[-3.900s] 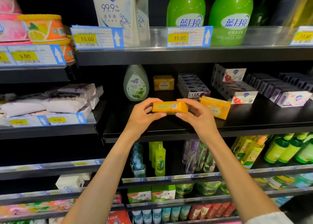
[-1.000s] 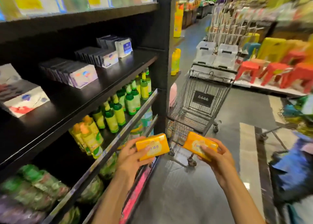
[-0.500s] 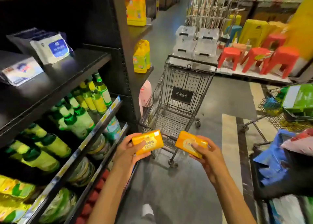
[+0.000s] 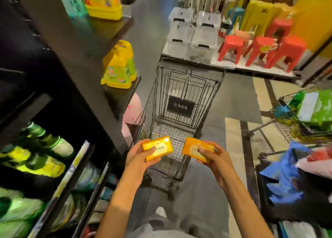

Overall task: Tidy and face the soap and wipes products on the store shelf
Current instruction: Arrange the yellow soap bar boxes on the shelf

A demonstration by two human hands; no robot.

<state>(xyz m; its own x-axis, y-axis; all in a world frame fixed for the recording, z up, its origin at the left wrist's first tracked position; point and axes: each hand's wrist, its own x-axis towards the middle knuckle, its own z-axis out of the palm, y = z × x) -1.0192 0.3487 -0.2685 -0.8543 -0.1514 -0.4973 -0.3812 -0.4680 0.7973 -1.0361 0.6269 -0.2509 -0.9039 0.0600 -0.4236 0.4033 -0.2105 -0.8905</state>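
Above the wire basket of an empty shopping cart (image 4: 181, 101), two yellow soap bars are held side by side, slightly apart. One soap bar (image 4: 158, 147) is gripped by the left hand (image 4: 139, 156), the other soap bar (image 4: 196, 149) by the right hand (image 4: 214, 158). Black shelving (image 4: 75, 61) with yellow bottles (image 4: 118, 67) is seen at left, red stools (image 4: 258, 49) beyond.

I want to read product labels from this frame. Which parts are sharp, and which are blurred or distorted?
Head view: the two yellow soap bars, left one and right one, and the shopping cart are fairly sharp; the green bottles lower left smear with motion blur; the shelf upright bends with wide-angle distortion; lighting is dim.
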